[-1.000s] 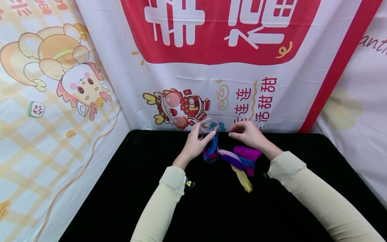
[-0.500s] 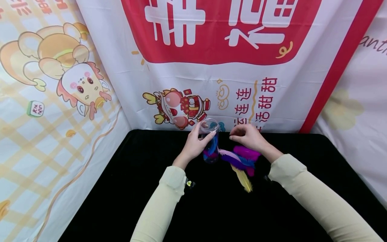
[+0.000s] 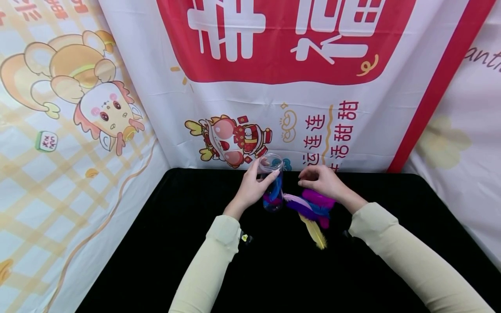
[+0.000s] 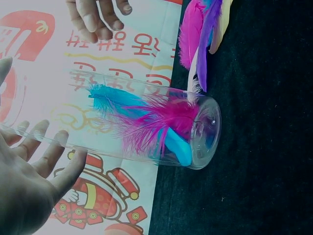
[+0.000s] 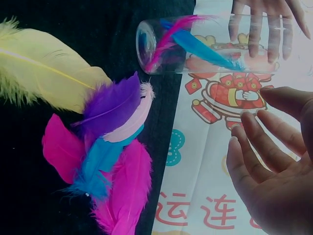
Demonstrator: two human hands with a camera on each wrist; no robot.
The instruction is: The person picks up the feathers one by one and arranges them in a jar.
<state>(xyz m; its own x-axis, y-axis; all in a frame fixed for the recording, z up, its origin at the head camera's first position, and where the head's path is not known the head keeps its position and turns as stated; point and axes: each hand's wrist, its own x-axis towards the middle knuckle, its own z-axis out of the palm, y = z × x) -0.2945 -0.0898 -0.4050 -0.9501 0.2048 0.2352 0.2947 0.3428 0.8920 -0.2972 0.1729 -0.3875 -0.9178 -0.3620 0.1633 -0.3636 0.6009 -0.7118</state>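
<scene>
The L hand (image 3: 252, 184) holds a clear jar (image 4: 210, 147), w/ its thumb on the near side & its fingers round the L side. The jar stands upright w/ an open top, nr the far edge of the black table (image 3: 188, 243). Inside it, low down, are a blue feather (image 4: 117, 103) & a pink feather (image 4: 171, 117).

The R hand (image 3: 318, 180) is up in the air, R of the jar & not touching it. It holds nothing: its fingers are a bit bent, w/ a small gap btwn thumb & fingertips.

A feather pile is on the table just R of the jar, below the R hand: a purple feather (image 5: 110, 107), a pale pink feather (image 5: 131, 122), some more blue, & hot pink feathers (image 5: 129, 191) on the far R and near R. A yellow feather (image 5: 44, 68) sticks out on the near side.

The person has pale sleeves (image 3: 203, 269). Behind the table hangs a big white & red cloth (image 3: 235, 95) w/ words & a cartoon.
</scene>
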